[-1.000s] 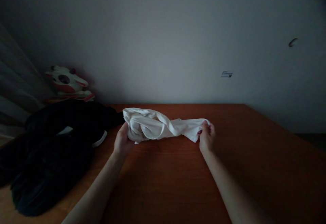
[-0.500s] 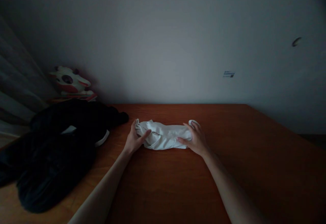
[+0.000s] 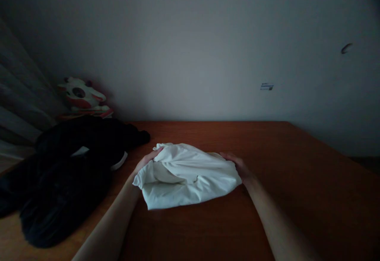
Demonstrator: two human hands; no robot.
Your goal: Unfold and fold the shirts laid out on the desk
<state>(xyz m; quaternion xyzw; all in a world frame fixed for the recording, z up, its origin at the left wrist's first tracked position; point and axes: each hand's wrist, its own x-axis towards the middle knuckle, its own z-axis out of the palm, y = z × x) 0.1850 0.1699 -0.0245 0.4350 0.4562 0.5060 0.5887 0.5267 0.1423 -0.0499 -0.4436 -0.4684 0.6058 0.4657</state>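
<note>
A crumpled, loosely folded white garment (image 3: 190,174) lies between my hands over the middle of the wooden table; its exact kind does not show. Its left end has a gathered edge, and a fold gapes open toward me. My left hand (image 3: 147,160) grips the far left side, with the thumb over the cloth and the other fingers hidden by it. On the right, my right hand (image 3: 237,164) is closed round the far right side, its fingers partly covered by the fabric.
A heap of black clothing (image 3: 71,181) with white patches covers the left of the table (image 3: 297,181). Behind it sits a white and red cow-like toy (image 3: 83,94) by a curtain (image 3: 20,106). A pale wall with a small sticker (image 3: 266,86) stands behind the table.
The white garment has gone from a narrow roll to a wider, looser bundle whose near edge hangs closer to me. My hands have shifted to its far left and right sides.
</note>
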